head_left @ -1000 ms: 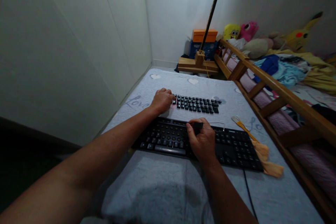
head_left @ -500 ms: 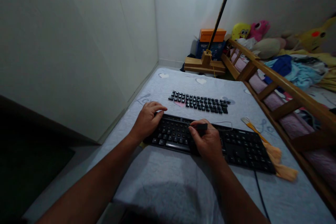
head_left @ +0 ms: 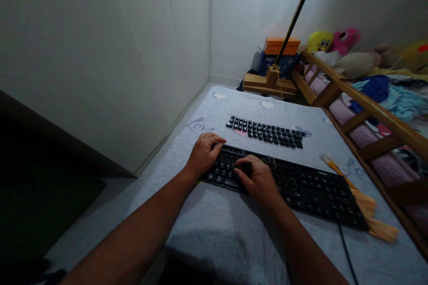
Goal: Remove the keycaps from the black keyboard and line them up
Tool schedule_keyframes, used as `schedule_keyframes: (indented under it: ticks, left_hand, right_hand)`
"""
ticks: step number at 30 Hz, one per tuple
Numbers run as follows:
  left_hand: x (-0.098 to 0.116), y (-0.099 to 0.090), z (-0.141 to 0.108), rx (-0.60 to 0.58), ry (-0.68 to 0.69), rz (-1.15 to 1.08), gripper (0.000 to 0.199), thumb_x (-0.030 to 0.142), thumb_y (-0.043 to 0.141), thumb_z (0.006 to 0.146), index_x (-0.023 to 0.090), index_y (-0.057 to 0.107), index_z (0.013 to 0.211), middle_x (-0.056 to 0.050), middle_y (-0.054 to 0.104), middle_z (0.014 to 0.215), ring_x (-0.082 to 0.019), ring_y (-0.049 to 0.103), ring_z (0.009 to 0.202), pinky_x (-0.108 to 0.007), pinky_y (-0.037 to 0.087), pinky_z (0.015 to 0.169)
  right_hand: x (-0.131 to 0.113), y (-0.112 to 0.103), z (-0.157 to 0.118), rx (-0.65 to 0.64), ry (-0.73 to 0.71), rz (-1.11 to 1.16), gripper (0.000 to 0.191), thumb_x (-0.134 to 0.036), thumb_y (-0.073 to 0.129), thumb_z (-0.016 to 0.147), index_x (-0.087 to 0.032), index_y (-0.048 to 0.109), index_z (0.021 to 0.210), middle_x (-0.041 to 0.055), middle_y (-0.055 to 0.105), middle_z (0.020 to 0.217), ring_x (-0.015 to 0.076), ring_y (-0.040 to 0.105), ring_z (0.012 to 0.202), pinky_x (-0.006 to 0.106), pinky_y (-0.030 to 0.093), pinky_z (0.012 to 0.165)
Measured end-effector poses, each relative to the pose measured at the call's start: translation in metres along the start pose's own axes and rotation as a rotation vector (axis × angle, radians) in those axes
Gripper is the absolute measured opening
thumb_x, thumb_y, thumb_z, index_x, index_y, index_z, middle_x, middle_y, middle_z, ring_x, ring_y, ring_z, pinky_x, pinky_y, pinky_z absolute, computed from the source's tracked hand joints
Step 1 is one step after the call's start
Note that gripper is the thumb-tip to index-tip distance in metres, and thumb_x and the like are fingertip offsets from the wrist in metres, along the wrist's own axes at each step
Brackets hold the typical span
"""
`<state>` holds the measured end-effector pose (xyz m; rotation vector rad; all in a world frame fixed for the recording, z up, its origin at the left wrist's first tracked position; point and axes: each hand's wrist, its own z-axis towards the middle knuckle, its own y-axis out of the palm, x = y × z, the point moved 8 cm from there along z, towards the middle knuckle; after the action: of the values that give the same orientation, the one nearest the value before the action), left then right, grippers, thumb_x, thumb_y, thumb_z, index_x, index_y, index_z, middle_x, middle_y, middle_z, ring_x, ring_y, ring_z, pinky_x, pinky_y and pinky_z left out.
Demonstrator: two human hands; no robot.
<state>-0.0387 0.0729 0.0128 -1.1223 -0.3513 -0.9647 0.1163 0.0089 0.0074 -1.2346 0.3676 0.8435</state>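
A black keyboard (head_left: 321, 196) lies slantwise on the cloth-covered table, some of its key places without caps. My left hand (head_left: 204, 153) rests at its upper left corner, fingers bent together over the edge; whether they grip it is hidden. Over the left-middle keys, my right hand (head_left: 256, 176) pinches a small black-handled tool (head_left: 247, 168) with a thin wire loop pointing right. Beyond the keyboard, loose black keycaps (head_left: 267, 132) stand in rows on the cloth.
A brush (head_left: 337, 169) and an orange cloth (head_left: 381, 229) lie by the keyboard's right end. A cable (head_left: 347, 249) runs toward me. A wooden bed rail (head_left: 377, 112) borders the right side, a white cabinet (head_left: 150, 53) the left. A lamp stand (head_left: 267, 81) is at the back.
The view has shifted left, so the scene sits further right. My right hand has moved left along the keyboard with the tool, toward my left hand.
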Motion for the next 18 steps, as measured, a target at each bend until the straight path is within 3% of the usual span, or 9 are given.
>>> schedule_keyframes:
  ticks: [7,18]
  left_hand:
    - [-0.006,0.001,0.001,-0.003,-0.022,-0.012,0.016,0.015,0.055,0.085,0.021,0.07,0.087,-0.002,0.07,0.094,-0.02,0.061,0.098,-0.038,0.046,0.094]
    - [-0.009,0.0,0.003,0.01,-0.022,-0.009,0.018,0.013,0.055,0.083,0.021,0.07,0.086,-0.003,0.071,0.093,-0.02,0.061,0.097,-0.037,0.046,0.093]
  right_hand:
    - [0.006,0.011,0.003,-0.065,0.07,-0.034,0.013,-0.016,0.066,0.079,-0.017,0.066,0.092,0.0061,0.07,0.092,0.0204,0.064,0.085,0.034,0.047,0.081]
    - [0.0,0.01,0.015,-0.205,0.189,0.039,0.012,-0.02,0.059,0.076,-0.018,0.066,0.085,-0.0026,0.061,0.06,0.0124,0.053,0.052,0.022,0.04,0.051]
